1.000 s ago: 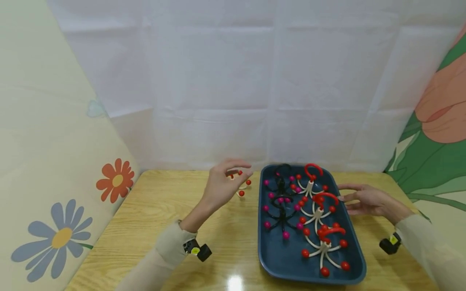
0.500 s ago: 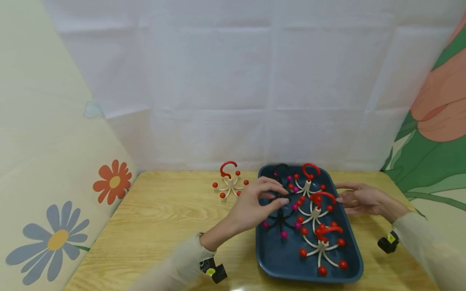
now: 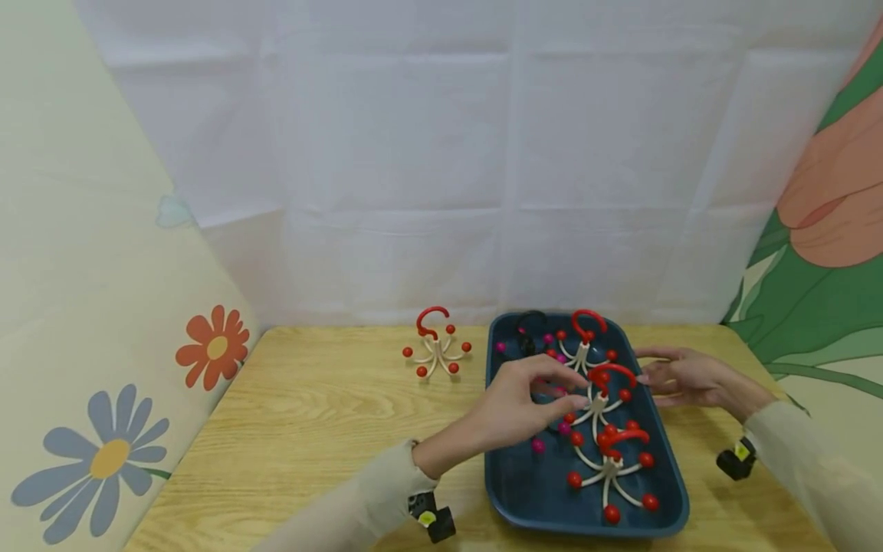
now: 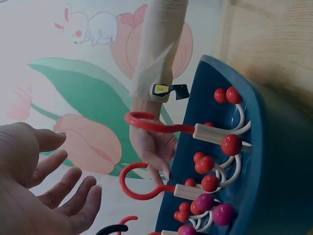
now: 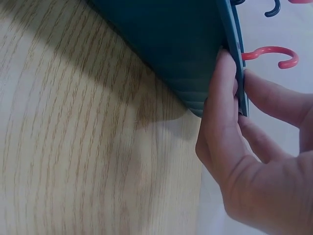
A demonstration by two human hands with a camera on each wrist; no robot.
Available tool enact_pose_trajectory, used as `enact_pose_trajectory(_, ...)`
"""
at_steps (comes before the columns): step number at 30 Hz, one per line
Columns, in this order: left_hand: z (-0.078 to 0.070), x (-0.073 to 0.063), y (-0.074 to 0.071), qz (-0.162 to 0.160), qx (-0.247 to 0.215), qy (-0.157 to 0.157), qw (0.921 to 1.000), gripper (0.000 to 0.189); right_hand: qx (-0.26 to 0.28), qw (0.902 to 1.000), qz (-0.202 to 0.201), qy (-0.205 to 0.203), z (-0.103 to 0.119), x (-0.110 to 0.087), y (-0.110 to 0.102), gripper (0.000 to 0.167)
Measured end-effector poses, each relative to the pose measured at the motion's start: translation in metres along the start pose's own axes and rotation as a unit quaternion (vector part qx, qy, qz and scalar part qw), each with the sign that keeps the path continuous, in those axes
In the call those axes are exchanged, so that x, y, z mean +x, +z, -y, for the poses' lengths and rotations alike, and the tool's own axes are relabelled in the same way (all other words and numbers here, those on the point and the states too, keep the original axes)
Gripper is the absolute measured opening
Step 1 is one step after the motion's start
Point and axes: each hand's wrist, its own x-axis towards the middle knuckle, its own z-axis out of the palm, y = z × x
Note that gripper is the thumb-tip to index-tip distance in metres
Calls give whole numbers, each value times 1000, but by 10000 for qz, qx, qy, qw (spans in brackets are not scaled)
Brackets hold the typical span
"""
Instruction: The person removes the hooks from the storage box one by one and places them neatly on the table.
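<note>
Above the blue tray (image 3: 531, 498), my left hand (image 3: 513, 406) hovers with fingers relaxed and apart, its fingertips close to the red hook of the middle white multi-arm hook hanger (image 3: 599, 404). Nothing shows in its palm in the left wrist view. My right hand (image 5: 259, 166) pinches the tray's right rim, thumb on one side and fingers against the outer wall. Two more white hangers with red balls, one at the back (image 3: 583, 353) and one in front (image 3: 612, 465), share the right side. A black hanger (image 3: 530, 345) with magenta balls stands back left; another is mostly hidden under my left hand.
On the wooden table (image 3: 310, 445), left of the tray, stands one white hanger (image 3: 436, 349) with a red hook. A white cloth (image 3: 400, 153) hangs behind the table, and flower-patterned sheets (image 3: 110, 307) flank it.
My left hand has moved right and toward me, from beside the lone white hanger to over the tray, uncovering that hanger. The right hand keeps its place on the rim.
</note>
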Motion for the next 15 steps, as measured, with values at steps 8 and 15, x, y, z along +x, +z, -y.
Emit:
enact_pose_trajectory(8, 2, 6, 13, 550, -13, -201, 9983, 37, -59, 9999, 92, 9, -1, 0, -2, 75)
enact_pose_trajectory(15, 6, 9, 24, 1069, 132, -414, 9933, 44, -105, 9998, 176, -7, -2, -1, -3, 78)
